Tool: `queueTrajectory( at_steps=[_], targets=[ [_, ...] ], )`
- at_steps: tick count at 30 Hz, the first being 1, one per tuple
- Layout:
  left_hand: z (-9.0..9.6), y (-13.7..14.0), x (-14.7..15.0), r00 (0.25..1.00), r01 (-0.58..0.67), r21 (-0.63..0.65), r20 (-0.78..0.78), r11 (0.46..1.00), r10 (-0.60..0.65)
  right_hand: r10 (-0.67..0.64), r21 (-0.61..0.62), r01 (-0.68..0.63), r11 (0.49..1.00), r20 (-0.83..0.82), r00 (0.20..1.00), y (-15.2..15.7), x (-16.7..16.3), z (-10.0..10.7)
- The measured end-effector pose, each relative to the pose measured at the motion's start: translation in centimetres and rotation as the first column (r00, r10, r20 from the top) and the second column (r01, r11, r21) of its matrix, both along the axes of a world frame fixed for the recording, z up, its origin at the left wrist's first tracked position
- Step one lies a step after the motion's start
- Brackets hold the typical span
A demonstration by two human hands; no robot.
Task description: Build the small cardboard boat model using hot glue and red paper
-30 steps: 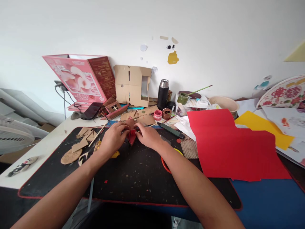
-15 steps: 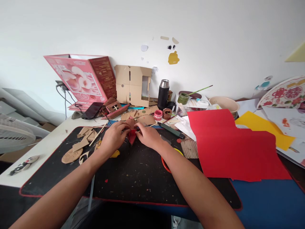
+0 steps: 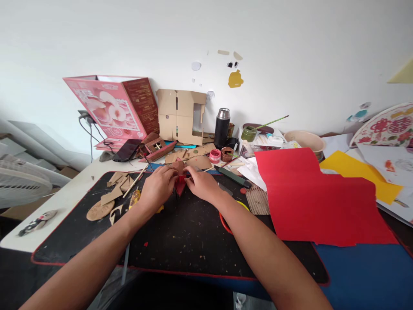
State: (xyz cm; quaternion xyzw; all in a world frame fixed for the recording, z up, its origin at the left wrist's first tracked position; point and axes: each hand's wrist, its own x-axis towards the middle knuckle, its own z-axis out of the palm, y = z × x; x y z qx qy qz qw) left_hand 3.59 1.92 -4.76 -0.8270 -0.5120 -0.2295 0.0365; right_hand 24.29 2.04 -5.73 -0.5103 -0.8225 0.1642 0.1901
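Between my two hands, over the black mat [image 3: 193, 241], is a small red-and-brown craft model [image 3: 180, 184] with a pointed red end toward me. My left hand [image 3: 160, 183] is closed on its left side, fingers bent over the brown upper part. From the right, my right hand [image 3: 200, 181] pinches it with thumb and fingertips. Much of the model is hidden by the fingers. Beyond my left hand stands a reddish-brown model boat [image 3: 158, 149] with a small windowed cabin. Close to my right hand lies a dark green utility knife [image 3: 232, 176].
Cardboard scraps [image 3: 118, 186] and a round tan piece [image 3: 100, 210] lie at left. Paint jars [image 3: 215, 155], a black thermos [image 3: 222, 129] and a cardboard panel [image 3: 182, 114] stand behind. Red sheet [image 3: 319, 202] covers the right; an orange tape ring [image 3: 225, 224] sits under my right forearm.
The whole view has shifted slightly, with things a little farther right in the picture. Both hands keep their hold on the craft model, with only a slight change in the left fingers.
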Motion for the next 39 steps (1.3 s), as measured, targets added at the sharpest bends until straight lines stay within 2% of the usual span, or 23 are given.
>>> queueTrajectory(
  at_steps=[16,28,39],
  targets=[
    [-0.19,0.01,-0.16,1.000,0.007,0.011,0.010,1.000,-0.007,0.005,0.009,-0.005,1.000,-0.016,1.000,0.00,0.00,-0.13],
    [0.40,0.25,-0.12,0.993,-0.012,-0.037,0.120,0.999,0.017,0.005,0.009,-0.005,1.000,-0.010,1.000,0.01,-0.14,-0.28],
    [0.07,0.29,-0.25,0.996,-0.001,-0.024,0.088,1.000,0.003,0.001,-0.015,-0.001,1.000,-0.004,1.000,-0.20,-0.14,0.49]
  ],
)
